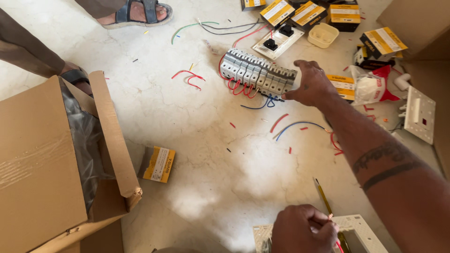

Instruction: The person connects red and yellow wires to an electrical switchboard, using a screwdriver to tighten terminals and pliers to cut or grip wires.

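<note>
My right hand reaches out across the floor and touches the right end of a row of grey-white circuit breakers linked by red and blue wires. Its fingers are spread over the last breaker, gripping nothing that I can see. Near the bottom edge, my left hand is closed on a thin yellow-handled screwdriver, whose shaft points up and away. Under that hand lies a white switch plate frame, partly hidden.
An open cardboard box with plastic lining fills the left. A small yellow box lies beside it. Another person's sandalled foot is at top left. Yellow-black boxes, a switch plate, a white socket plate and wire offcuts litter the floor.
</note>
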Available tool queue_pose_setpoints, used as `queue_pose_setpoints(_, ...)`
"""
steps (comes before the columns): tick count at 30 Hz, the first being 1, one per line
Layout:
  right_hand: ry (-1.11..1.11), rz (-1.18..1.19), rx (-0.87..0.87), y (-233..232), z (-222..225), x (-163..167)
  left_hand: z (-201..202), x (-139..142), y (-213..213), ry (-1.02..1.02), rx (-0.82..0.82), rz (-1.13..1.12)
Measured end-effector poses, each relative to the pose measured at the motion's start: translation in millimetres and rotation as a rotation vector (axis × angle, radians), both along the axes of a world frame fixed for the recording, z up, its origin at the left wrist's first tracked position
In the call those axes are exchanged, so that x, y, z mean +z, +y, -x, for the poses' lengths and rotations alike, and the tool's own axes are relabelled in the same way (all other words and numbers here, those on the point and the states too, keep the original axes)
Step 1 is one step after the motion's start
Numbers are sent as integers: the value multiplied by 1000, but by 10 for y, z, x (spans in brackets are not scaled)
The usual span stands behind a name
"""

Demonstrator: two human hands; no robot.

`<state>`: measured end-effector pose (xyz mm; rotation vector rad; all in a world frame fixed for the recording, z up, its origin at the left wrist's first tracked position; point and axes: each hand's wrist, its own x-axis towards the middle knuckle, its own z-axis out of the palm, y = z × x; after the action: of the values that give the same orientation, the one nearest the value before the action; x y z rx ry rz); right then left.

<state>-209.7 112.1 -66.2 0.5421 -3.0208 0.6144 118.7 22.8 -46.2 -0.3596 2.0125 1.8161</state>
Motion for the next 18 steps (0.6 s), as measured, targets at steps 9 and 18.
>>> queue_pose_setpoints(9, 37, -370, -385, -63, 423, 281, 70, -457, 60, 6, -50, -11)
queue_pose_setpoints(18, -240, -228, 2, 393, -617, 377, 75, -244, 36, 10, -37, -33)
